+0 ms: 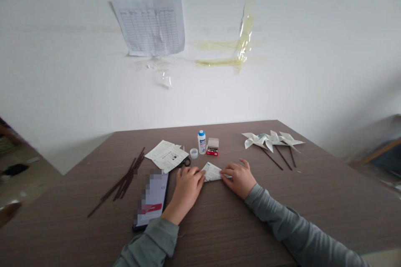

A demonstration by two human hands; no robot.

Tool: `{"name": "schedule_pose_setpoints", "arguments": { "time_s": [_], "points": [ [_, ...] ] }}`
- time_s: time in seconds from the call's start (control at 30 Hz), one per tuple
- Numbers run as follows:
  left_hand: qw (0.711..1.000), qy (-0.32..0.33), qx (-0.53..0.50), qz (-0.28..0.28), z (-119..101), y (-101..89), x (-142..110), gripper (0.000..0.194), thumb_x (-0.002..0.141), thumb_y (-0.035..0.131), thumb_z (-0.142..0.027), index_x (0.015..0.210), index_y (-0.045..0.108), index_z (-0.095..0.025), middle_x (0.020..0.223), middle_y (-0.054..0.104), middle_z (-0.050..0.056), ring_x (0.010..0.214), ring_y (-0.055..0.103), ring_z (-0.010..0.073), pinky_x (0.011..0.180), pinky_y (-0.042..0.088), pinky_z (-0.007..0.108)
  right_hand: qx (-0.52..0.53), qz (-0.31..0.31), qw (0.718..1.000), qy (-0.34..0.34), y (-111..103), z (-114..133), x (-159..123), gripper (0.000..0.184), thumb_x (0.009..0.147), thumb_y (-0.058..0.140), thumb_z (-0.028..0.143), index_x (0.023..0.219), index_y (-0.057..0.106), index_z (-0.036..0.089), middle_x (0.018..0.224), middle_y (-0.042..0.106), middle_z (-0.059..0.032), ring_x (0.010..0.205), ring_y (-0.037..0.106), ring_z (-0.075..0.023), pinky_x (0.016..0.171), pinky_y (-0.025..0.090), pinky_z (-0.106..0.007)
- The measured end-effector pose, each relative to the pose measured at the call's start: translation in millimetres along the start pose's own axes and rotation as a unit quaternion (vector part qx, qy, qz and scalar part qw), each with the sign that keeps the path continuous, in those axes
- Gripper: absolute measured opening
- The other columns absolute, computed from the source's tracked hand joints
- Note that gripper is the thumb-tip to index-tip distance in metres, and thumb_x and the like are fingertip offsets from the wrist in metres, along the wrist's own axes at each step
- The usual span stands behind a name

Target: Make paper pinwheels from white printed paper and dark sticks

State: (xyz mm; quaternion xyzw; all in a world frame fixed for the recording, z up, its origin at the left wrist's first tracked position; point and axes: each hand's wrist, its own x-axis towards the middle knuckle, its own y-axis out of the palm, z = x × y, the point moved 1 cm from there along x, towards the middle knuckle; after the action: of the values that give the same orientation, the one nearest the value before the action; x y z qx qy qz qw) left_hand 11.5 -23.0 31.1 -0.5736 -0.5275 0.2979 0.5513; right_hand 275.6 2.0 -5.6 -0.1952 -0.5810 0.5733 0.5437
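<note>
A small printed sheet of paper, folded into a triangle, lies on the table between my two hands. With its fingers curled and closed, my left hand holds the paper's left corner. My right hand has thumb and fingers together on the right corner, the index finger a little raised. Just beyond the paper stand a white glue bottle with a blue top, a small white cap and an open red box of small metal pieces. Dark scissors lie partly under other paper sheets.
Loose printed sheets lie left of the bottle. A phone rests beside my left forearm, with several thin brown sticks further left. Paper pinwheels on sticks lie at the right. A wall bounds the table's far edge.
</note>
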Motion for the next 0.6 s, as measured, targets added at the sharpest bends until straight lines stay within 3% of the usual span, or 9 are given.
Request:
{"name": "schedule_pose_setpoints", "arguments": {
  "time_s": [0.6],
  "points": [
    [1.000,0.002,-0.007,0.024,0.0,-3.8,0.0,0.045,0.127,0.063,-0.019,0.155,0.098,-0.030,0.153,0.094,0.013,0.146,0.079,0.0398,0.138,0.057,0.070,-0.017,-0.007,1.000,-0.003,-2.6,3.8,0.4,0.031,0.115,0.082,0.027,0.127,0.105,0.045,0.117,0.099,-0.0036,0.110,0.093,-0.0332,0.139,0.059,-0.070]
  ]
}}
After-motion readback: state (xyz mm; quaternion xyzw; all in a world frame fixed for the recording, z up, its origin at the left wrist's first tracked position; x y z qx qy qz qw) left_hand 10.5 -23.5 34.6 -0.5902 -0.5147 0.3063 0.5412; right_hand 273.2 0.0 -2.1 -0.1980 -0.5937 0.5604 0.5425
